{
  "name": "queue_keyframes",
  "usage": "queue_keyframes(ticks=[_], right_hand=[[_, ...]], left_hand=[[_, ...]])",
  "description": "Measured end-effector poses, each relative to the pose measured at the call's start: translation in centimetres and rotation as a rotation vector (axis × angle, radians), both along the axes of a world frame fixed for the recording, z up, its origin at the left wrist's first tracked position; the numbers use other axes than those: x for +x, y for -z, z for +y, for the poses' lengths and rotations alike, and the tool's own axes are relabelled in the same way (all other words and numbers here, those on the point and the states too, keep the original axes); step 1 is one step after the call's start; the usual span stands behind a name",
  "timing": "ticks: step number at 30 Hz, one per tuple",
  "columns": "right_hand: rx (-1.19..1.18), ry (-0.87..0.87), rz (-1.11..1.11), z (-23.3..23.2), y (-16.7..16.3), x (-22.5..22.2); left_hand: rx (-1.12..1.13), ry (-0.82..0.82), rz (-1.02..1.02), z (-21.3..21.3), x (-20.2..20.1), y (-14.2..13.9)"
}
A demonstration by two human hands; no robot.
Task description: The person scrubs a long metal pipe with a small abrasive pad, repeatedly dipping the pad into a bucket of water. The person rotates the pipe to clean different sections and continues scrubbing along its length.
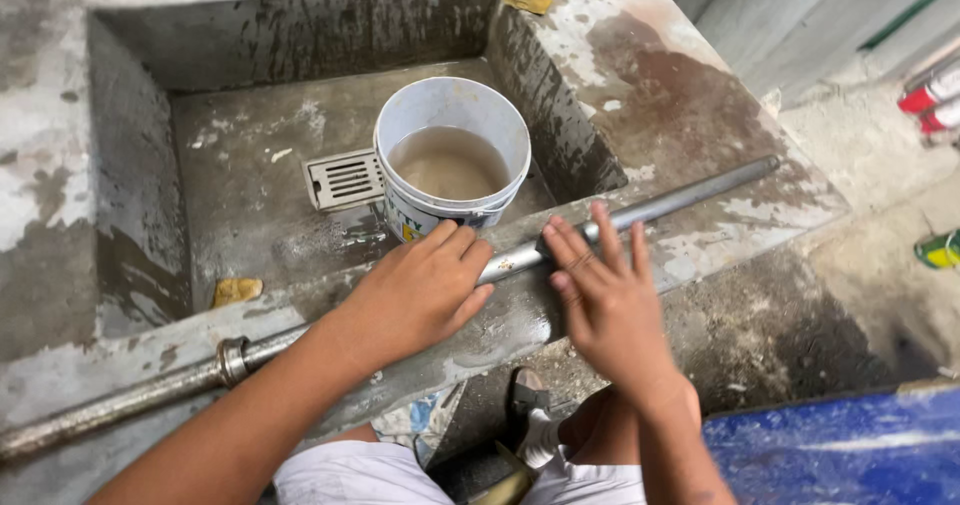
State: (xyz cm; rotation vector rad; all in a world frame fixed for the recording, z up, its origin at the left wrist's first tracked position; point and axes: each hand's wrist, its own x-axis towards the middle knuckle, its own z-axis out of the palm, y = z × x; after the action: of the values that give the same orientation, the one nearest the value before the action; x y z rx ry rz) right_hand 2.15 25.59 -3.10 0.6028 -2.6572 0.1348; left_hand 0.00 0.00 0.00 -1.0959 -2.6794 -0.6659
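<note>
A long grey metal pipe (690, 197) lies along the front rim of a concrete sink (130, 165). My left hand (420, 290) rests palm down on the pipe near its middle, fingers together. My right hand (600, 300) presses a small dark piece, mostly hidden under the fingers, against the pipe just to the right; the fingers are spread. A threaded collar (232, 358) sits on the pipe further left. Behind the hands a white plastic bucket (452, 155) of muddy water stands in the sink.
A metal drain grate (345, 178) lies beside the bucket on the sink floor, and a yellowish scrap (237, 290) at the sink's front left. Spray cans (930, 95) lie on the floor at right. A blue surface (850, 445) sits at bottom right.
</note>
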Motion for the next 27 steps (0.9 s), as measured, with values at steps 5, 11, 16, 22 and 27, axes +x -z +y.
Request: queue_keyframes(ticks=[5,11,16,22,27], right_hand=[[-0.163,-0.231,-0.040,-2.3,-0.5,1.7],[-0.258,-0.170,0.017,-3.4,-0.1,1.9],[-0.211,-0.126,0.028,-3.2,0.5,1.7],[-0.265,-0.124,0.010,-3.3,1.5,2.4],[-0.164,0.113,0.059,-2.5,-0.3,1.2]], left_hand=[[0.018,0.023,0.127,0.3,0.5,0.9],[0.027,-0.022,0.086,0.1,0.3,0.7],[0.015,-0.009,0.067,-0.1,0.3,0.4],[0.040,-0.032,0.045,0.1,0.2,0.3],[-0.035,-0.068,-0.027,0.1,0.3,-0.2]])
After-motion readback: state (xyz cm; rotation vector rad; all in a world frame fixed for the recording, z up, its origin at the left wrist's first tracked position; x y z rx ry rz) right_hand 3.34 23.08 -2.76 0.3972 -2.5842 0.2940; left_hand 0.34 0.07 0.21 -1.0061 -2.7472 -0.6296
